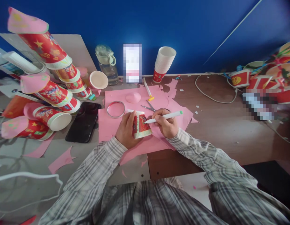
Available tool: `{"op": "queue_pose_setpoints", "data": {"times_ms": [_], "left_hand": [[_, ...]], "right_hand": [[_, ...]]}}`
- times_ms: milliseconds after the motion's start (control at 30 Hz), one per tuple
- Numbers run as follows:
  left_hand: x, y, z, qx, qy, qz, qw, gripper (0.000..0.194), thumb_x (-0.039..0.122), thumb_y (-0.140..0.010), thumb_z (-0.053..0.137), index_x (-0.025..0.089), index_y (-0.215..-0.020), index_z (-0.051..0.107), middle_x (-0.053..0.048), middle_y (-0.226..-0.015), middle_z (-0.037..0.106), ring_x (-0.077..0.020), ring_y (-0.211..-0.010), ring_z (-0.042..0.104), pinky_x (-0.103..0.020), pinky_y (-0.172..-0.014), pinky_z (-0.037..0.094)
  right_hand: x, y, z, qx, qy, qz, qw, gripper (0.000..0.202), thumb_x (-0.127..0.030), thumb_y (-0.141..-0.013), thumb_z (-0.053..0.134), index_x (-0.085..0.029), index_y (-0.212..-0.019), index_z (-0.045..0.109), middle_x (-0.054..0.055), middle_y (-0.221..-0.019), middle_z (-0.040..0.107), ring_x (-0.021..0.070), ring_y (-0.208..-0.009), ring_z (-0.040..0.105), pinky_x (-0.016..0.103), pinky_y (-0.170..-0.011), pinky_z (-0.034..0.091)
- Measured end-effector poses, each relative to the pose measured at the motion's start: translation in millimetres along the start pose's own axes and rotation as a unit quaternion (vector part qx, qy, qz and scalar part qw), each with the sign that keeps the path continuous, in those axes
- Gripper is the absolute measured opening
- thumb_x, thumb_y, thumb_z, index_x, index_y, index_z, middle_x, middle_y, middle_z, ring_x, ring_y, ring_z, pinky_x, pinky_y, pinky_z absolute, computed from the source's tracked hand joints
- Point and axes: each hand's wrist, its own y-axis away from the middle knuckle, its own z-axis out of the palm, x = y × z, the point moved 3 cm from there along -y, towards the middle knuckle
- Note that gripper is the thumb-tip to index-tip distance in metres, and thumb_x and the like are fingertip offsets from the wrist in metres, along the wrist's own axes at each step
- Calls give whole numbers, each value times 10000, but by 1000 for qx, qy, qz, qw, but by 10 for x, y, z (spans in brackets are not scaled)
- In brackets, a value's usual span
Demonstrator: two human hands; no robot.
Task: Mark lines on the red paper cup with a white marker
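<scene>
In my left hand (126, 130) is a red printed paper cup (142, 125), turned rim-down and gripped from its left side. Faint green marks run along its pale rim band. My right hand (165, 123) pinches a white marker pen (167, 117) with a green end, its tip at the cup's printed side. Pink paper (109, 131) lies under both hands. Just beyond them are scissors (148, 107), partly hidden by my right hand, a roll of tape (116, 109), a pink paper piece (133, 97) and another white marker (147, 88) with a yellow end.
Stacked red cups with pink paper tops (53, 53) stand at left, beside a black phone (84, 122). A water bottle (107, 65) and nested paper cups (164, 62) stand near the blue wall. At right are a white cable (212, 100) and ribboned cups (264, 82).
</scene>
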Motion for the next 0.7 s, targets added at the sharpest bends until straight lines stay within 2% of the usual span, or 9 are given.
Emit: {"op": "queue_pose_setpoints", "data": {"times_ms": [300, 400, 600, 700], "left_hand": [[16, -14, -7, 5, 7, 1, 1000, 786, 415, -707, 610, 93, -1306, 216, -203, -1143, 447, -306, -1079, 469, -527, -922, 477], [12, -11, -7, -2, 11, -2, 1000, 794, 426, -708, 607, 89, -1309, 213, -207, -1160, 437, -307, -1096, 461, -528, -928, 471], [18, -6, -16, 1, 14, -7, 1000, 793, 422, -700, 623, 67, -1295, 240, -213, -1160, 447, -302, -1098, 465, -506, -948, 467], [16, -2, -14, -4, 19, -12, 1000, 810, 448, -695, 626, 67, -1297, 241, -213, -1172, 442, -301, -1113, 457, -504, -961, 461]], "right_hand": [[-3, -10, 0, 9, -13, 16, 1000, 113, -299, -712, 566, -211, -651, 601, -43, -442, 457, 113, -402, 375, 274, -435, 309], [-6, -14, -2, 21, -5, 15, 1000, 114, -295, -715, 566, -204, -653, 598, -38, -447, 467, 112, -409, 389, 263, -428, 305], [-2, -23, 6, 0, -40, 28, 999, 123, -276, -721, 552, -194, -640, 593, -52, -418, 426, 105, -395, 377, 263, -436, 320], [4, -30, -3, 11, -37, 27, 999, 126, -277, -731, 555, -190, -647, 589, -45, -435, 455, 102, -404, 391, 254, -434, 305]]}}
